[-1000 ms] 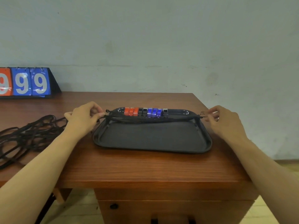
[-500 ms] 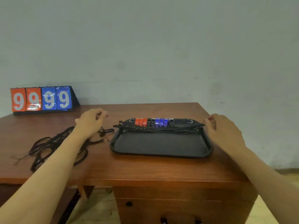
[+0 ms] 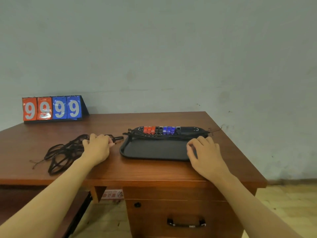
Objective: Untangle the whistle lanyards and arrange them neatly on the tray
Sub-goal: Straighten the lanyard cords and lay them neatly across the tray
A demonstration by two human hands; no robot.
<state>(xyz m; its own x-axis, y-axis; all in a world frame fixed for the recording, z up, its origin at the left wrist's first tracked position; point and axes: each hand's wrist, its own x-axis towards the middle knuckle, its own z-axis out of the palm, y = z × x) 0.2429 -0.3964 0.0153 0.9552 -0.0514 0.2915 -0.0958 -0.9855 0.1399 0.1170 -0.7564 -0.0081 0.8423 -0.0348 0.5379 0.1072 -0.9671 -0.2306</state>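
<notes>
Reaching for the tangle, the left hand (image 3: 97, 148) lies over the near end of the loose black lanyards (image 3: 63, 152) heaped on the desk (image 3: 154, 170) to the left of the tray (image 3: 154, 152); its fingers curl down towards a cord loop by the tray's left end, though whether they actually pinch it is too small to tell. The right hand (image 3: 205, 152) rests at the tray's right end, fingers loosely bent and holding nothing. Along the tray's far edge a row of whistles (image 3: 161, 130) (orange, black, blue, then one more dark one) sits side by side, their cords stretched across the tray just in front of them and trailing over both ends.

The step in hand looks like picking the next lanyard out of the heap. It would go best by finding one free end or loop and drawing it out slowly while the other hand pins the rest of the pile, so knots do not tighten. Pulling towards the tray risks dragging the laid cords askew, so lifting clear first seems wiser.
</notes>
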